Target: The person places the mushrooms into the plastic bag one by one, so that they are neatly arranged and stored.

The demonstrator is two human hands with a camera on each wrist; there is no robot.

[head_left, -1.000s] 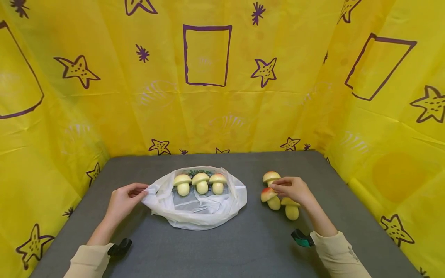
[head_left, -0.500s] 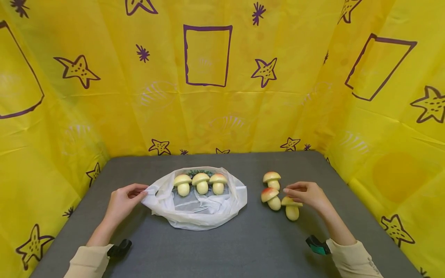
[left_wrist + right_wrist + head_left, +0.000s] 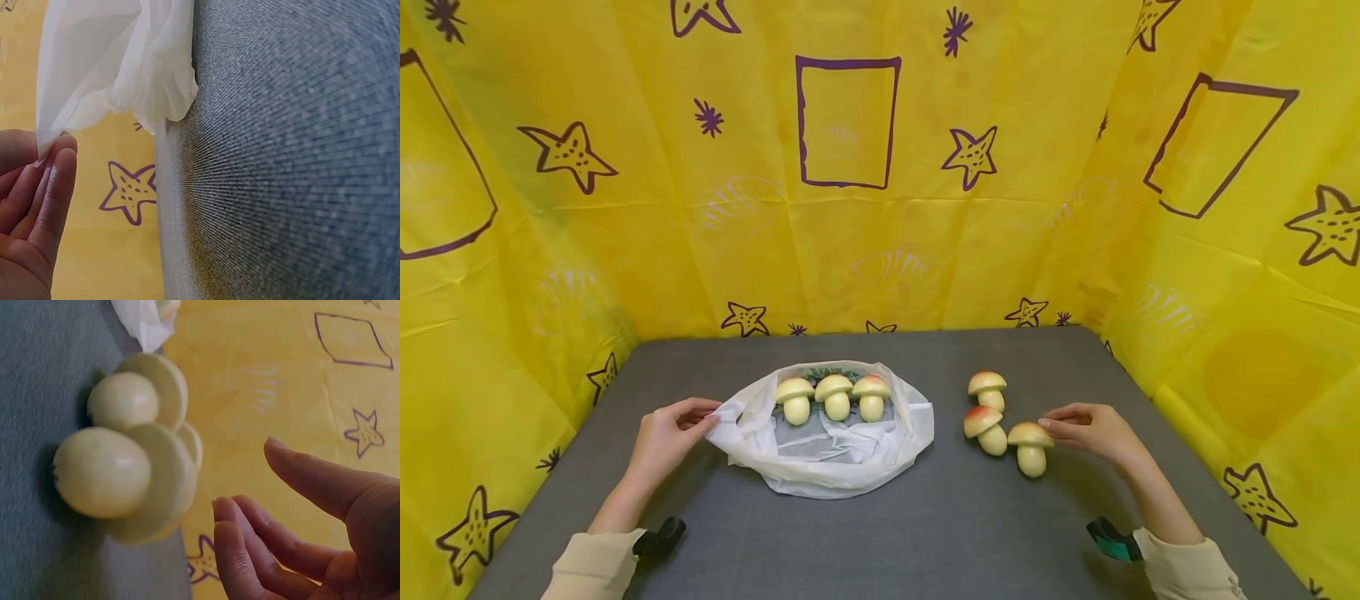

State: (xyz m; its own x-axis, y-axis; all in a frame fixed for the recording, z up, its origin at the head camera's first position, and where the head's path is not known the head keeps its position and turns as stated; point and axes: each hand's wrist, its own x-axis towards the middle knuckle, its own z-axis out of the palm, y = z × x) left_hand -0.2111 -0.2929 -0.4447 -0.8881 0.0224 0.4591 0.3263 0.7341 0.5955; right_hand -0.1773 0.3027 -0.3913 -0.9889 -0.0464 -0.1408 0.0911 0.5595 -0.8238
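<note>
My left hand [image 3: 672, 433] pinches the left edge of a white plastic bag [image 3: 835, 482] between thumb and fingers; the left wrist view shows the bag's corner [image 3: 56, 119] in that pinch. Inside the bag's wide mouth, three toy mushrooms lie in a row: a left one [image 3: 795, 410], a middle one [image 3: 837, 407] and a right one [image 3: 872, 408]. Three more lie to the bag's right: a back one [image 3: 988, 400], a red-capped one [image 3: 982, 421] and a front one [image 3: 1032, 461]. Beside the front mushroom my right hand [image 3: 1090, 429] holds nothing, thumb and fingers apart in the right wrist view.
A dark grey table [image 3: 880, 550] bears everything. Yellow cloth walls [image 3: 925, 233] with purple star drawings enclose its back and sides. Grey table surface shows between the bag and the mushrooms on the right, and in front of both.
My right hand has drawn back from the back mushrooms, moving right and towards me to the front mushroom, whose cap now shows. Left hand, bag and mushrooms have stayed put.
</note>
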